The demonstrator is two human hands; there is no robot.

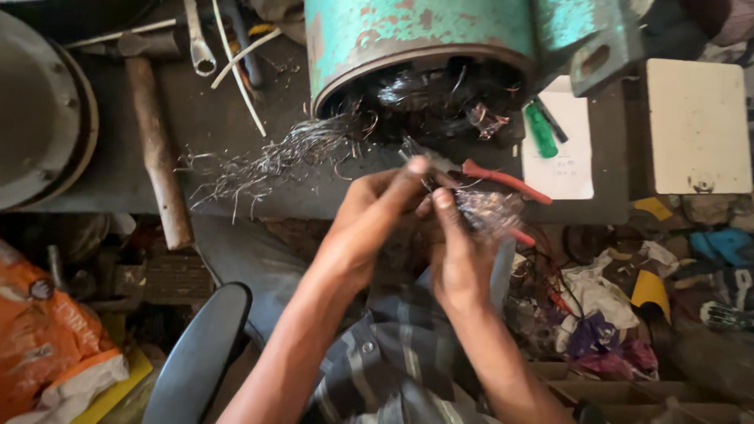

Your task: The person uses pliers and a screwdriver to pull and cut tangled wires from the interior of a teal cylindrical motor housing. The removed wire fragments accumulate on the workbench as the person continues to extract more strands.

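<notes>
1 head-worn camera looks steeply down from above the person's lap, facing forward over the bench. it sits close to both forearms; the far bench edge and the cluttered floor fill the frame margins.

This is a repair workshop for electric motors. A worn green motor housing lies on a dark, grimy workbench, with stripped winding wire spilling from its open end. Left of the housing lie a wooden-handled hammer and a spanner; just below it are red-handled pliers. Scrap wire and rags litter the floor below the housing's right side.
</notes>
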